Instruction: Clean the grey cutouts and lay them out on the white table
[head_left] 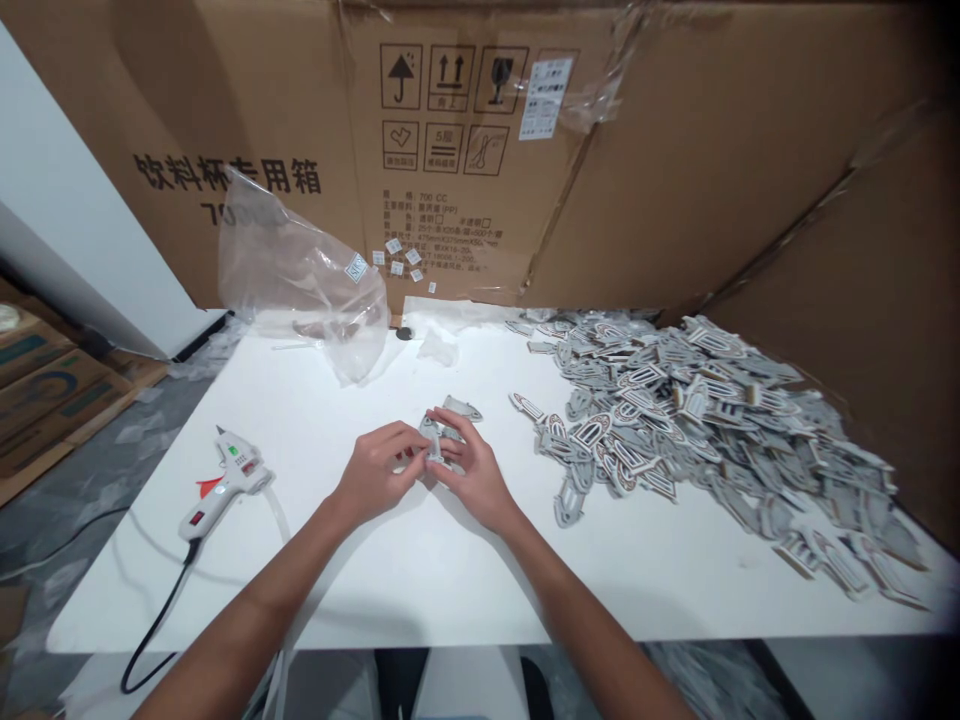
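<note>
A small grey piece [433, 437] is above the middle of the table [450, 590], pinched between thumb and fingertips of the left hand [380, 465], the right hand [474, 474] grasping it from the other side; whether their grip takes in a second piece I cannot tell. Just beyond, a loose piece [465, 409] lies on the table. A heaped pile [675, 420] of similar pieces covers the table's right side; a glue gun [225, 492] lies at its left. A clear plastic bag [300, 265] and cardboard [457, 215] stand along its far edge.
</note>
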